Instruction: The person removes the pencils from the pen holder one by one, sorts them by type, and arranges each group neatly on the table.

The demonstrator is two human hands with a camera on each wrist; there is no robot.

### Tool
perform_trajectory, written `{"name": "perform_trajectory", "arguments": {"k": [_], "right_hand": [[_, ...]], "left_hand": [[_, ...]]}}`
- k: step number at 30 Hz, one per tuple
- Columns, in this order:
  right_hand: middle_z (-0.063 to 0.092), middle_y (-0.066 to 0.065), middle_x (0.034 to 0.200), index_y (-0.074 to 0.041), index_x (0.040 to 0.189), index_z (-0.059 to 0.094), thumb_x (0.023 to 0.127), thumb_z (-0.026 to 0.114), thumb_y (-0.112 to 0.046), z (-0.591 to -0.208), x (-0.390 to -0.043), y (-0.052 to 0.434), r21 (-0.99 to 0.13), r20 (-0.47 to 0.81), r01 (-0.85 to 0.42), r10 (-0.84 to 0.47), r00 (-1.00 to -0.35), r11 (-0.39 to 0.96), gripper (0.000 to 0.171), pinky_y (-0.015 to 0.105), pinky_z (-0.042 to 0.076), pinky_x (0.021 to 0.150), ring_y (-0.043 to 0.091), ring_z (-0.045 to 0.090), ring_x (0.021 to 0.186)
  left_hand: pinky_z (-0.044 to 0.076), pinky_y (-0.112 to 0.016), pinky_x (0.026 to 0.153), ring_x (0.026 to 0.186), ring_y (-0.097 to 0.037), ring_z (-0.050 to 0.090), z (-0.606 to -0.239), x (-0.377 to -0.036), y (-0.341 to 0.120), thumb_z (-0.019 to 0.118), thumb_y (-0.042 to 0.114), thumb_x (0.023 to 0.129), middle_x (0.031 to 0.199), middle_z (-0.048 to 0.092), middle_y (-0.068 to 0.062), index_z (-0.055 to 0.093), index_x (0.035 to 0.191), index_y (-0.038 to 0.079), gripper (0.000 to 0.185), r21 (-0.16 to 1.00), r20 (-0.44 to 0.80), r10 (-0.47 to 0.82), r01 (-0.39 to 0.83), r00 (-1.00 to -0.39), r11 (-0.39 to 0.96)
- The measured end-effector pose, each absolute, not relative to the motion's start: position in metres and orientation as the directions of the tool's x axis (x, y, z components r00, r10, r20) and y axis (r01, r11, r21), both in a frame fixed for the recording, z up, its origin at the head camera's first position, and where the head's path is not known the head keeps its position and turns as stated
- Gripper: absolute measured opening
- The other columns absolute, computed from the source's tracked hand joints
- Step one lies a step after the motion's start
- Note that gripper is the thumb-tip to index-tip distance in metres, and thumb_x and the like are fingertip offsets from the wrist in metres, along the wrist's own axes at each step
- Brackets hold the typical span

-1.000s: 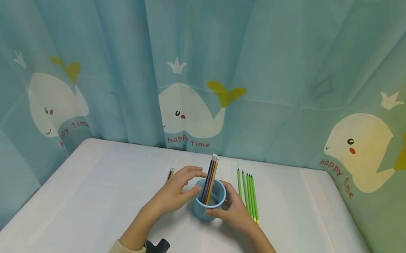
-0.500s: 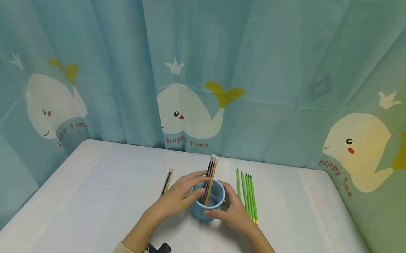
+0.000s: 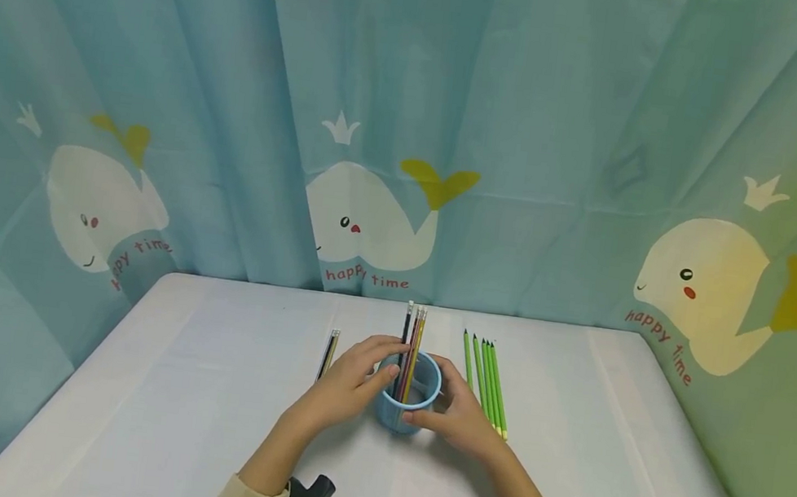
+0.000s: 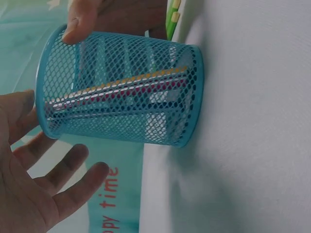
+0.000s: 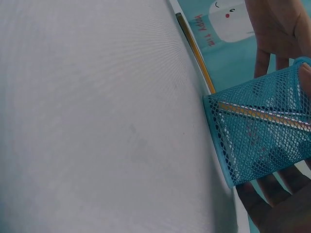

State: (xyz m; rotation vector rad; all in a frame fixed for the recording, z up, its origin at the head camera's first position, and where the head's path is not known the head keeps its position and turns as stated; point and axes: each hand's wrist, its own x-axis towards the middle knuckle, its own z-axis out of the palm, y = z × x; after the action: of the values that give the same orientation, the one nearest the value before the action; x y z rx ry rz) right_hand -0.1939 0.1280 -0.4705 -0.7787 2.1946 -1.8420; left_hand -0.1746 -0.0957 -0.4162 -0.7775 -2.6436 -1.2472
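Observation:
A light blue mesh pencil cup (image 3: 391,418) stands upright on the white table, holding several pencils with their eraser ends up. Curled around its right side, my right hand (image 3: 462,420) grips it, the thumb on the near rim. My left hand (image 3: 344,383) is over the left rim and pinches a dark pencil (image 3: 407,323) between thumb and index finger. That pencil stands slightly apart from the yellow and red pencils (image 3: 417,341) beside it. In the left wrist view, the other fingers (image 4: 80,191) of this hand spread loosely below the rim.
Several green pencils (image 3: 494,382) lie on the table (image 3: 582,450) right of the cup, dark tips pointing away. Left of the cup lie a dark and a yellowish pencil (image 3: 329,354), partly behind my left hand. A blue whale-print curtain (image 3: 544,134) hangs behind the table.
My left fingers have closed in on the pencils, and the dark one has shifted left, apart from the others. My right hand has stayed on the cup.

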Motion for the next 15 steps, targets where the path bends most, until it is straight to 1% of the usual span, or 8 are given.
{"name": "perform_trajectory", "arguments": {"k": [2, 4, 7, 11, 15], "right_hand": [[0.054, 0.004, 0.142, -0.018, 0.145, 0.043, 0.079, 0.084, -0.015, -0.471, -0.194, 0.128, -0.954, 0.204, -0.284, -0.493, -0.846, 0.092, 0.078, 0.063, 0.038, 0.109, 0.034, 0.049, 0.133], [0.054, 0.005, 0.141, -0.018, 0.145, 0.043, 0.079, 0.084, -0.015, -0.471, -0.194, 0.128, -0.955, 0.208, -0.285, -0.495, -0.843, 0.085, 0.078, 0.062, 0.039, 0.108, 0.034, 0.05, 0.132], [0.055, 0.006, 0.141, -0.017, 0.145, 0.043, 0.08, 0.083, -0.013, -0.471, -0.194, 0.129, -0.956, 0.211, -0.283, -0.495, -0.843, 0.074, 0.077, 0.062, 0.041, 0.107, 0.034, 0.051, 0.131], [0.054, 0.005, 0.141, -0.019, 0.145, 0.042, 0.08, 0.083, -0.015, -0.471, -0.193, 0.128, -0.956, 0.2, -0.279, -0.493, -0.846, 0.091, 0.077, 0.06, 0.041, 0.108, 0.032, 0.05, 0.131], [0.054, 0.005, 0.142, -0.019, 0.146, 0.042, 0.08, 0.084, -0.016, -0.47, -0.194, 0.128, -0.954, 0.2, -0.282, -0.493, -0.847, 0.098, 0.078, 0.062, 0.04, 0.108, 0.032, 0.049, 0.133]], "left_hand": [[0.055, -0.046, 0.096, 0.135, -0.026, 0.05, -0.415, -0.174, -0.097, 0.053, 0.026, 0.104, 0.144, 0.053, -0.005, 0.057, 0.14, 0.013, 0.038, 0.689, 0.317, 0.395, 0.496, -0.862, 0.529], [0.056, -0.045, 0.094, 0.134, -0.025, 0.051, -0.413, -0.174, -0.098, 0.053, 0.026, 0.104, 0.143, 0.054, -0.005, 0.057, 0.139, 0.013, 0.038, 0.688, 0.319, 0.395, 0.497, -0.862, 0.529], [0.056, -0.045, 0.093, 0.133, -0.025, 0.051, -0.41, -0.173, -0.098, 0.054, 0.026, 0.104, 0.142, 0.054, -0.005, 0.057, 0.139, 0.012, 0.038, 0.686, 0.326, 0.396, 0.503, -0.858, 0.525], [0.056, -0.046, 0.092, 0.132, -0.025, 0.052, -0.406, -0.171, -0.1, 0.055, 0.027, 0.104, 0.142, 0.054, -0.005, 0.057, 0.139, 0.013, 0.038, 0.692, 0.329, 0.387, 0.499, -0.861, 0.522], [0.055, -0.045, 0.094, 0.132, -0.023, 0.051, -0.4, -0.169, -0.102, 0.055, 0.029, 0.104, 0.143, 0.052, -0.003, 0.056, 0.141, 0.016, 0.039, 0.706, 0.318, 0.366, 0.476, -0.875, 0.525]]}}
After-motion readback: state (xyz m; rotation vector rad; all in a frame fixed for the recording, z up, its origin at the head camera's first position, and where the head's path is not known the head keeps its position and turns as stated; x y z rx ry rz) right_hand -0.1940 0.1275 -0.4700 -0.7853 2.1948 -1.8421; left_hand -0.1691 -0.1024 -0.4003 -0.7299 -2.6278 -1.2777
